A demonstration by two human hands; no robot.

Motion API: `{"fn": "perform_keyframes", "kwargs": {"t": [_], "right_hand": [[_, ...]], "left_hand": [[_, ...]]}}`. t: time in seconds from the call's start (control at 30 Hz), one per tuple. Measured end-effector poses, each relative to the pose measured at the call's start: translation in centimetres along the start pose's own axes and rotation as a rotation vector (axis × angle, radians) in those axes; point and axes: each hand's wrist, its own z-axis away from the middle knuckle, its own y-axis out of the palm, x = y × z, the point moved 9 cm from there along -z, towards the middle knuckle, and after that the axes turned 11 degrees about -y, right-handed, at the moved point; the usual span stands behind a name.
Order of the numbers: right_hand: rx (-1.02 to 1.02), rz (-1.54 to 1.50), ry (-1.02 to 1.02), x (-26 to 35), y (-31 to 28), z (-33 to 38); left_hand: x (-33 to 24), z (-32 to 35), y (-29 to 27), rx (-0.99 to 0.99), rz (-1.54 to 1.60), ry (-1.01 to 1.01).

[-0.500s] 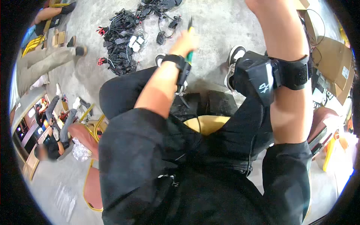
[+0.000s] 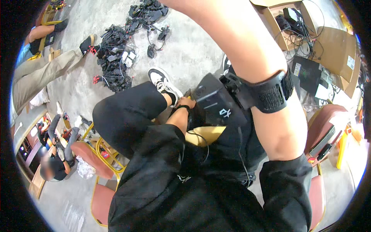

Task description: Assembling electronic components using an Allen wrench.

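My left hand [image 2: 186, 102] is low between my legs, beside my shoe [image 2: 164, 82]. Its fingers are closed, and a bit of yellow and a dark tip show at them, seemingly the yellow-and-green-handled tool, mostly hidden. A dark strap rings that wrist. My right forearm [image 2: 239, 42] reaches up and out past the top edge, so my right hand is out of sight. A black boxy device [image 2: 216, 100] is strapped to this forearm and covers part of what lies between my legs.
A pile of black adapters and cables [image 2: 114, 54] lies on the floor ahead to the left. An open cardboard box [image 2: 266, 19] with black devices and cords stands front right. Chairs [image 2: 104, 199] flank me. Other people sit and stand at the left, one in beige trousers [image 2: 46, 73].
My left hand has drawn back from out over the floor, tool in it, to beside my shoe. My right forearm has swung inward to the left, and the view has shifted right.
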Motion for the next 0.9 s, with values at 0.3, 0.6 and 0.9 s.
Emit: {"fn": "perform_keyframes", "kwargs": {"t": [0.3,0.6,0.9], "right_hand": [[-0.142,0.266,0.005,0.4,1.2,0.6],[0.044,0.057,0.202,-0.3,0.5,-0.4],[0.451,-0.331,0.572,-0.7,2.2,0.3]], "left_hand": [[0.8,3.4,-2.6,-0.146,0.090,-0.008],[0.0,3.4,-3.1,-0.073,0.055,-0.066],[0.3,10.5,-8.0,-0.044,0.126,-0.053]]}}
